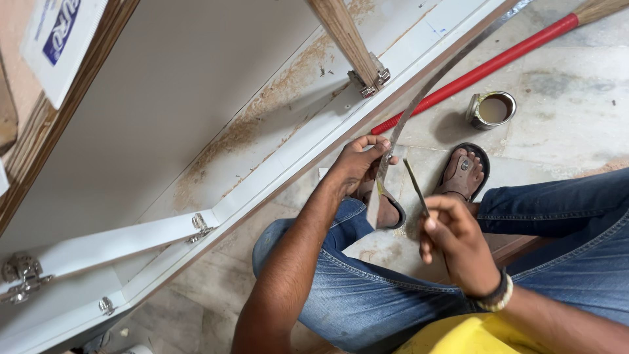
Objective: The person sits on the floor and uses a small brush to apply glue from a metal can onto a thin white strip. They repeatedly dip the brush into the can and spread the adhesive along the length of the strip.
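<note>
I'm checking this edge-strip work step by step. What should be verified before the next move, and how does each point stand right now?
1. Left hand pinches the long grey strip: ok.
2. Right hand holds the thin blade-like tool: ok.
3. Tool tip is apart from the left fingers: ok, though close.
4. Strip's far end lies free across the floor: cannot tell, it leaves the picture.
5. Open tin stands upright, beside the red broom handle: ok.
6. Sandalled foot is clear of the tool: ok.
</note>
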